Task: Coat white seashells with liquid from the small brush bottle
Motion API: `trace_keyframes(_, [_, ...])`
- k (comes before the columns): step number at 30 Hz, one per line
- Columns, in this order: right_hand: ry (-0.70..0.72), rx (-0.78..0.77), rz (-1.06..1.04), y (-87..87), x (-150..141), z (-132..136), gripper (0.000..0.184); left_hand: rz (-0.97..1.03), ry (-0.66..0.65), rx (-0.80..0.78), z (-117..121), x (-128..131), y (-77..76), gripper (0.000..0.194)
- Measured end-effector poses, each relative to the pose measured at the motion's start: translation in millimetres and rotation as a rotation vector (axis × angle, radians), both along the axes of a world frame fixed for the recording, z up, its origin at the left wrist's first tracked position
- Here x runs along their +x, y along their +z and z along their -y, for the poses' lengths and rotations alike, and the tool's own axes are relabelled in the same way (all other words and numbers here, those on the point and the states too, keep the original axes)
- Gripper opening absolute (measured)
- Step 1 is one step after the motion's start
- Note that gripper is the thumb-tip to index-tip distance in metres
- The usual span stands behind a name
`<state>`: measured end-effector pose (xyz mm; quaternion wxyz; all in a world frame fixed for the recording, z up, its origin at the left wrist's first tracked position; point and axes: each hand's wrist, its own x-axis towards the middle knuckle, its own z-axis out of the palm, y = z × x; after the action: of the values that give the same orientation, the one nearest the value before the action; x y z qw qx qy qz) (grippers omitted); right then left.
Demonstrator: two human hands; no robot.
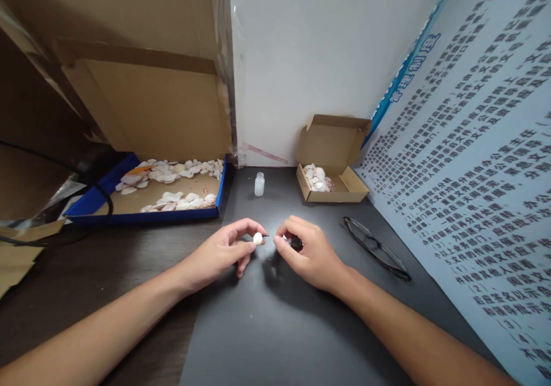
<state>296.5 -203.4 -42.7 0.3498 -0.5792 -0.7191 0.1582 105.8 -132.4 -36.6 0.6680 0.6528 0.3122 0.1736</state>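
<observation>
Between the thumb and fingers of my left hand [228, 248] is a small white shell [257, 238]. My right hand [307, 248] pinches a thin brush with a black cap [296, 243] at its end. The dark brush tip points left and reaches the right side of the shell; whether it touches I cannot tell. Beyond my hands a small clear bottle [259, 186] with whitish contents stands upright, its mouth uncapped.
A blue-edged cardboard box [142, 218] at the left holds many white shells. A smaller brown box [344, 195] with shells stands open at the back right. Black-framed glasses [376, 248] lie right of my hand. A printed sheet [465, 202] borders the right side.
</observation>
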Motion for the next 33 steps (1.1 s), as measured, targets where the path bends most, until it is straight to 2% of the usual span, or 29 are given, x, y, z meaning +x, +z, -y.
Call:
trace_keyframes(6, [0.108, 0.057, -0.026, 0.3, -1.6, 2.7, 0.013, 0.036, 0.000, -0.003, -2.2, -0.7, -4.6, 0.026])
trace_keyframes(12, [-0.016, -0.007, 0.034, 0.5, -1.1, 0.5, 0.010, 0.034, 0.025, -0.021, -0.5, 1.8, -2.3, 0.030])
trace_keyframes(18, [0.079, -0.010, 0.007, -0.3, -2.5, 2.2, 0.012, 0.077, 0.027, -0.022, -0.3, 1.3, -3.9, 0.033])
trace_keyframes(23, [-0.004, -0.026, 0.023, -0.9, -1.4, 0.7, 0.011, 0.088, 0.034, -0.014, -2.6, 0.8, -5.2, 0.031])
trace_keyframes(29, [0.085, 0.033, -0.030, 0.5, -2.3, 2.8, 0.012, 0.092, 0.013, 0.002, -4.3, -0.6, -11.5, 0.026])
trace_keyframes(33, [0.029, -0.010, -0.001, -0.9, -2.4, 2.0, 0.011, 0.100, 0.020, 0.005, -4.7, -0.6, -12.3, 0.023])
